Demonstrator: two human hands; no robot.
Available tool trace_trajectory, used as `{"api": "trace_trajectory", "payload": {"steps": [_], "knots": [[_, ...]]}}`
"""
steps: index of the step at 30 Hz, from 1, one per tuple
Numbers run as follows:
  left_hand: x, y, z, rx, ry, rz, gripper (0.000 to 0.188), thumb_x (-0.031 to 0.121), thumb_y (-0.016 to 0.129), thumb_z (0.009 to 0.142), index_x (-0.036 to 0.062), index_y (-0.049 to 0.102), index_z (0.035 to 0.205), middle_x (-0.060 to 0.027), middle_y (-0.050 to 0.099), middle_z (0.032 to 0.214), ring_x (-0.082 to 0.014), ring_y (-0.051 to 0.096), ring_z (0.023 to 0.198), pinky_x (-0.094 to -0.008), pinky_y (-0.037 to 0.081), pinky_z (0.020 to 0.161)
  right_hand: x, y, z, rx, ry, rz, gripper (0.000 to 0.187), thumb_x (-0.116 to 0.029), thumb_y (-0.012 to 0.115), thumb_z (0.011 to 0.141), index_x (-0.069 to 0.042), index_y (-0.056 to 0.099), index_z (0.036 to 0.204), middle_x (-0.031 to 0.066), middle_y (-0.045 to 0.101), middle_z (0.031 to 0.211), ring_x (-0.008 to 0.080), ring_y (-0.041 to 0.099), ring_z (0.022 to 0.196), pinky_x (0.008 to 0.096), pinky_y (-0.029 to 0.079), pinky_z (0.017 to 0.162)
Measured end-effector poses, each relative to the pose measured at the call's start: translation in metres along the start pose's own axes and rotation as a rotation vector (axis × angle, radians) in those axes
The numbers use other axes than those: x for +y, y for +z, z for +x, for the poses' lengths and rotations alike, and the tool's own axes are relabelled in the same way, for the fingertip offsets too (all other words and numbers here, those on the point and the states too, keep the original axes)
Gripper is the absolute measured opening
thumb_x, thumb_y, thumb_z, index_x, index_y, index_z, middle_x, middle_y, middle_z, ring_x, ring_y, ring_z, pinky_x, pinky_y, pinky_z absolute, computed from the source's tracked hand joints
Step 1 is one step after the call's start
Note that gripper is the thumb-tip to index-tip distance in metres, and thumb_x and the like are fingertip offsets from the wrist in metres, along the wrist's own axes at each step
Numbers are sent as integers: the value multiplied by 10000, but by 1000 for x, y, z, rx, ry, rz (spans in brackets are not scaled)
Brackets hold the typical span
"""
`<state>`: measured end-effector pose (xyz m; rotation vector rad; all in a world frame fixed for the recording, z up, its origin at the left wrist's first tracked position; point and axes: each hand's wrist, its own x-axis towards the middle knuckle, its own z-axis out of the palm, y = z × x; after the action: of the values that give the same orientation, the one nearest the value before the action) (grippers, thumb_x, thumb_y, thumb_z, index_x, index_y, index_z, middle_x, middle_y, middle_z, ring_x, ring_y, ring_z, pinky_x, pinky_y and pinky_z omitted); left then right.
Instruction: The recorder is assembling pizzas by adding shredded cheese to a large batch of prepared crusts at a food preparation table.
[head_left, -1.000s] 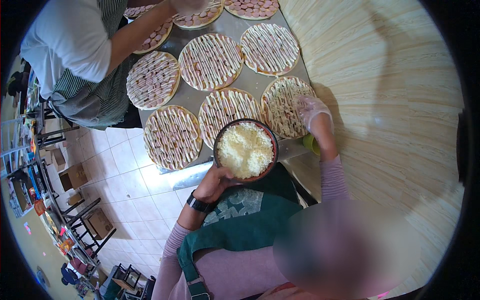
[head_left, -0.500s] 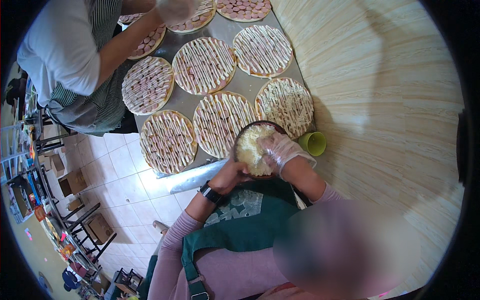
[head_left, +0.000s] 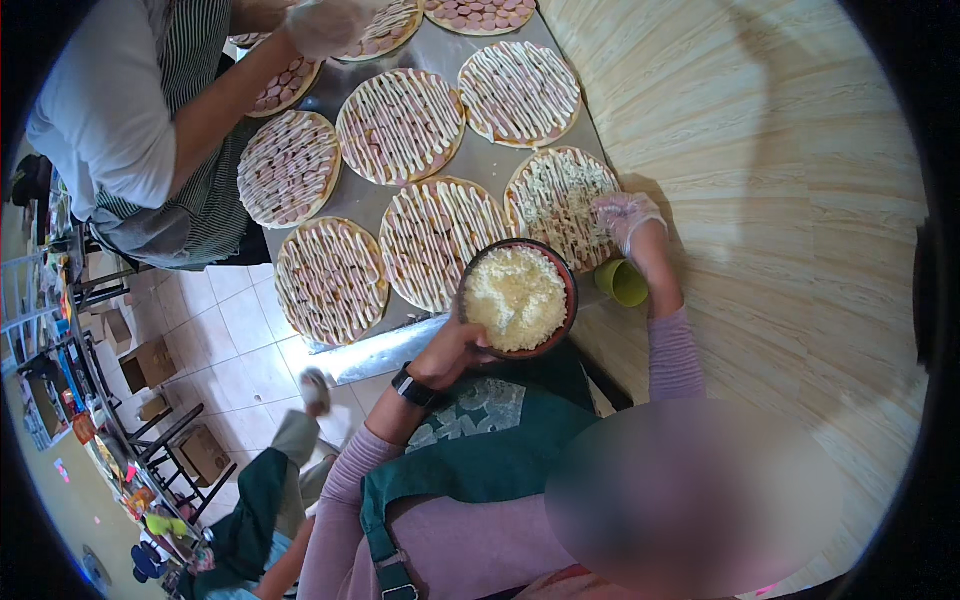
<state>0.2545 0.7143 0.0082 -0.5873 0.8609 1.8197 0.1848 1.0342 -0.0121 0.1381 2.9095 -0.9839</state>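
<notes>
My left hand (head_left: 458,352) grips the near left rim of a dark round bowl (head_left: 572,318), its thumb over the edge. Grated cheese (head_left: 515,300) fills the bowl, with a hollow in the middle. In a clear plastic glove, my right hand (head_left: 632,218) is at the right edge of a pizza (head_left: 560,205), fingers bunched and pointing down; the cheese between them is mostly hidden. White cheese shreds lie on that pizza over stripes of cream sauce. Left of it, another pizza (head_left: 440,240) carries sauce stripes over pink sausage slices, its near edge behind the bowl.
A green cup (head_left: 622,283) stands below my right wrist. More striped pizzas (head_left: 400,125) cover the metal table (head_left: 420,195). A co-worker's gloved hand (head_left: 325,25) is over the far pizzas. A wood-patterned wall (head_left: 780,200) borders the table's right. Another person (head_left: 265,500) is at lower left.
My right hand has left the bowl and moved right and away, to the pizza's right edge. The bowl stays in my left hand. Another person has come into view at lower left.
</notes>
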Motion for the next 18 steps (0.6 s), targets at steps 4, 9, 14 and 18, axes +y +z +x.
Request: {"api": "trace_trajectory", "payload": {"steps": [4, 9, 14, 18], "knots": [[-2, -16, -9, -14, 54, -70, 485, -21, 462, 702, -14, 410, 1185, -117, 534, 1116, -248, 543, 978, -379, 471, 827, -4, 4, 20, 22, 8, 104, 186, 2, 549, 788, -36, 642, 945, 88, 632, 783, 107, 551, 681, 243, 456, 623], [4, -23, -29, -5, 88, -92, 539, -25, 452, 679, -34, 383, 1213, -147, 505, 1165, -285, 521, 1032, -396, 451, 878, -10, 11, 41, 19, 40, 69, 225, 28, 521, 783, -29, 634, 970, 87, 633, 781, 109, 549, 676, 237, 452, 635], [2, -30, -46, 13, 158, -161, 591, -15, 446, 679, -13, 325, 1258, -144, 477, 1198, -285, 514, 1049, -398, 460, 873, 7, 39, 60, 16, -56, -1, 215, -11, 558, 774, -33, 632, 974, 89, 634, 792, 126, 560, 685, 246, 453, 639], [2, -35, -61, 87, 210, -206, 614, -23, 428, 677, 3, 296, 1276, -143, 475, 1192, -280, 516, 1048, -410, 470, 866, -29, 38, 59, -7, -244, -80, 199, -64, 578, 790, -49, 637, 980, 95, 634, 792, 154, 573, 687, 259, 460, 650]]}}
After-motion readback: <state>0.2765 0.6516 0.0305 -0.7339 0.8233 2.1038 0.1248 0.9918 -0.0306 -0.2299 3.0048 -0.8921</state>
